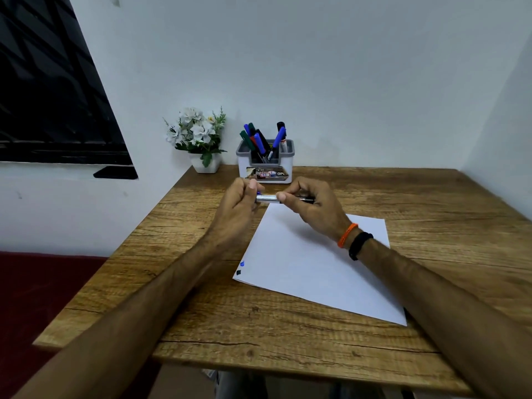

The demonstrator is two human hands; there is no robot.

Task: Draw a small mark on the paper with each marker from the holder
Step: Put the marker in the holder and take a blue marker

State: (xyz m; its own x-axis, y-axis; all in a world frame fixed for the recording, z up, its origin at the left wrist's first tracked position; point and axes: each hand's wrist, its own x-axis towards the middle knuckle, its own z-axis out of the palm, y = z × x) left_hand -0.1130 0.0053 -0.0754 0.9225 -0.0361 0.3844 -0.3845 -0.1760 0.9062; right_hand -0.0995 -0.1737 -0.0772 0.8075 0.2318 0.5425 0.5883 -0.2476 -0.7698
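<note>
Above paper (313,263), near holder (265,162): both hands pinching marker (269,198), left (240,204) on cap end, right (312,205) on barrel, probably capping/uncapping.

We've only got one view here, a wide-angle head cam worn by the person, looking forward and down over the wooden table (374,355). Both forearms run in from the bottom corners, so we're sitting right at the near edge. The left hand (236,205) and right hand (313,205) land about mid-frame, fairly close to the lens. Farther off, the holder (264,165) sits by the wall (345,67) the camera faces. Straight lines bow toward the edges, typical wide lens.
</note>
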